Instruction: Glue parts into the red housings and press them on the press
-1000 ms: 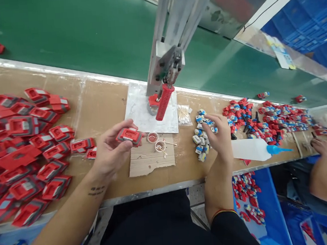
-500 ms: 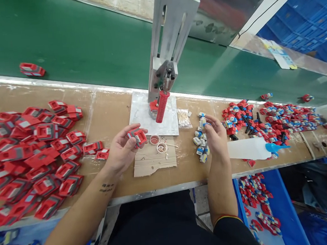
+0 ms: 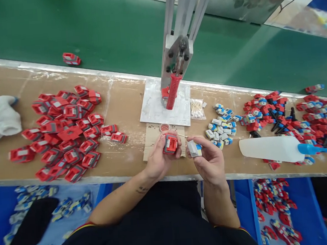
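Observation:
My left hand [image 3: 158, 158] grips a red plastic housing [image 3: 170, 143] with a grey insert, held over the near edge of the bench. My right hand [image 3: 208, 158] pinches a small white and blue part [image 3: 194, 149] just to the right of that housing; the two pieces are a finger's width apart. Both hands hover above a cardboard scrap [image 3: 151, 137]. A pile of the same white and blue parts [image 3: 219, 127] lies right of my hands. A heap of red housings [image 3: 65, 134] lies to the left.
A hand press with a red handle [image 3: 172, 91] stands on a white plate [image 3: 156, 108] behind my hands. A white squeeze bottle with a blue nozzle [image 3: 276, 149] lies at right, near mixed red and blue parts [image 3: 287, 114]. A green conveyor belt [image 3: 88, 30] carries one red housing [image 3: 71, 58]. Blue bins [image 3: 274, 208] sit below.
My right hand lifted one white and blue part off the pile and brought it toward me. My left hand drew the red housing in to meet it. The view shifted left.

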`<action>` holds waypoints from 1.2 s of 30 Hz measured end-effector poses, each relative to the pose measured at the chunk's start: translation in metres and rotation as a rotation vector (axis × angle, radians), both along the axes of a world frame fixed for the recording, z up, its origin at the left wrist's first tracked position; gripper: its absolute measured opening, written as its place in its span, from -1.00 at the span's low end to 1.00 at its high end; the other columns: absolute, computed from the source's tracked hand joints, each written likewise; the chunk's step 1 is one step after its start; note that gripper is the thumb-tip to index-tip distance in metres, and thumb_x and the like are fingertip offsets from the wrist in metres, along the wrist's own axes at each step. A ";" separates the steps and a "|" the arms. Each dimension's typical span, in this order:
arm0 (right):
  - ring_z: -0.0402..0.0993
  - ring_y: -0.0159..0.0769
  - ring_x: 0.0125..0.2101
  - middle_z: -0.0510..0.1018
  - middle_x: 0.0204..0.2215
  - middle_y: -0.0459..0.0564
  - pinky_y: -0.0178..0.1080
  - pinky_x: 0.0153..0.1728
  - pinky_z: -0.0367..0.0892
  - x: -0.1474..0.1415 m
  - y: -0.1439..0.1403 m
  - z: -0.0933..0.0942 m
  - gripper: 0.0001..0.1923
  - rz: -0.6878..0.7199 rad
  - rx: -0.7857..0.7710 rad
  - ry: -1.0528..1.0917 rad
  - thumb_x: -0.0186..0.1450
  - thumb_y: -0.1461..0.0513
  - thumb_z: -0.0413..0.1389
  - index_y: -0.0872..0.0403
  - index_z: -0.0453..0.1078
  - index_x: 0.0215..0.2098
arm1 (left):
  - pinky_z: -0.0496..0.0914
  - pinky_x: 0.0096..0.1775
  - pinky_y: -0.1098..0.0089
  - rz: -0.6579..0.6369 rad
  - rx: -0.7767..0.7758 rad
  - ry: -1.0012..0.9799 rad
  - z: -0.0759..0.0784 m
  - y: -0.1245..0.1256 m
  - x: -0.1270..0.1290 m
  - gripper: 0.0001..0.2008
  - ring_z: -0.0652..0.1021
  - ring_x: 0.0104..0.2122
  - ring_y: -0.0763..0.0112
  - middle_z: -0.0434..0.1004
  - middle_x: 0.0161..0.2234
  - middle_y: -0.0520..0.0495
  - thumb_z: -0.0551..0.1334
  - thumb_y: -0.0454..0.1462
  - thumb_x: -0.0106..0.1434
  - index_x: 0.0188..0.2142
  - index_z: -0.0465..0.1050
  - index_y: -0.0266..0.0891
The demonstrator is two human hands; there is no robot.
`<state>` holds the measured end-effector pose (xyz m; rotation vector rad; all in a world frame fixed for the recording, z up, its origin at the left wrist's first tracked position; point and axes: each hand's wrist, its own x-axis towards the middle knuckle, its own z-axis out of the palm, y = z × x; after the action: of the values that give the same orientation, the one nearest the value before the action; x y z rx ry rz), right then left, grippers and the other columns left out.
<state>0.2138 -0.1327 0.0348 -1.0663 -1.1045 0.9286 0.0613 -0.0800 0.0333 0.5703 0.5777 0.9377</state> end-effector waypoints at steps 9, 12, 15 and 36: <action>0.66 -0.10 -0.03 0.69 -0.06 0.05 -0.06 -0.05 0.62 -0.013 -0.006 0.010 -0.59 -0.090 0.199 -0.361 0.34 0.17 0.36 -0.16 0.52 0.14 | 0.35 -0.50 0.40 0.065 0.021 0.079 0.000 -0.012 0.000 -0.52 0.44 -0.53 0.43 0.50 -0.38 0.00 0.27 0.21 0.34 -0.19 0.42 -0.15; 0.66 -0.12 -0.06 0.68 -0.05 0.06 -0.07 -0.08 0.62 -0.010 -0.004 0.012 -0.61 -0.097 0.232 -0.458 0.34 0.18 0.36 -0.16 0.53 0.13 | 0.26 -0.56 0.44 0.052 0.011 0.094 -0.002 -0.012 -0.003 -0.51 0.39 -0.55 0.46 0.50 -0.38 0.00 0.28 0.22 0.33 -0.17 0.41 -0.15; 0.66 -0.15 -0.11 0.69 -0.08 0.06 -0.13 -0.15 0.61 -0.007 -0.001 0.018 -0.70 -0.081 0.270 -0.534 0.37 0.14 0.33 -0.12 0.56 0.07 | 0.20 -0.58 0.48 0.043 0.043 0.088 -0.005 -0.013 -0.005 -0.53 0.34 -0.59 0.54 0.51 -0.36 0.01 0.25 0.20 0.37 -0.14 0.40 -0.15; 0.38 -0.44 -0.67 0.51 -0.61 -0.15 -0.36 -0.60 0.20 -0.040 0.015 0.018 -0.69 -0.301 0.168 -0.943 0.58 0.15 -0.02 0.03 0.37 -0.31 | 0.44 -0.28 0.37 0.161 0.494 0.558 -0.014 -0.025 -0.008 -0.59 0.48 -0.36 0.41 0.46 -0.26 -0.03 0.00 0.10 0.56 0.01 0.32 -0.17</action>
<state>0.1739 -0.1181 0.0524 -1.5234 -1.6734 0.0395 0.0531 -0.1045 0.0197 1.2666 0.9060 1.0840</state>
